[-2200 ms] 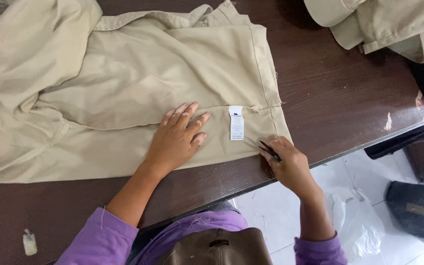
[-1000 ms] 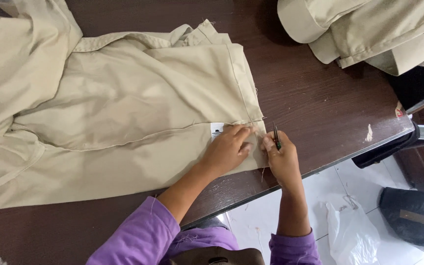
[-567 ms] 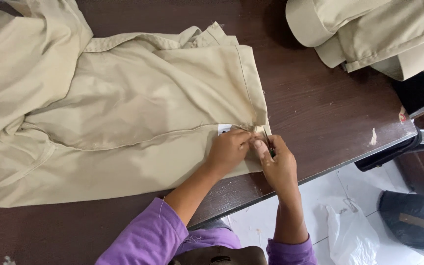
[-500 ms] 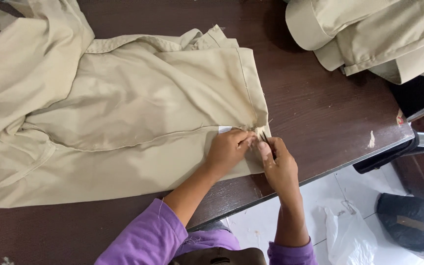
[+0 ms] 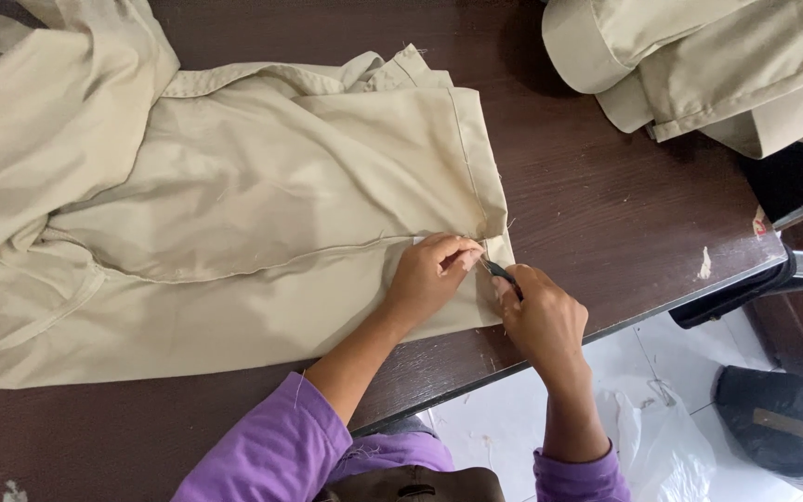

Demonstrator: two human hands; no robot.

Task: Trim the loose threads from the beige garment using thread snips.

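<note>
A beige garment (image 5: 234,214) lies spread over the dark wooden table (image 5: 606,204), its hemmed edge toward the table's near right side. The left hand (image 5: 429,279) pinches the fabric by a small white label at the seam near that hem, fingertips pressed together. The right hand (image 5: 541,316) is closed around a small dark thread snipper (image 5: 502,272), its tip at the same spot. Loose threads show along the hem, so trimming looks unfinished. More folded beige garments (image 5: 699,65) wait at the far right corner.
</note>
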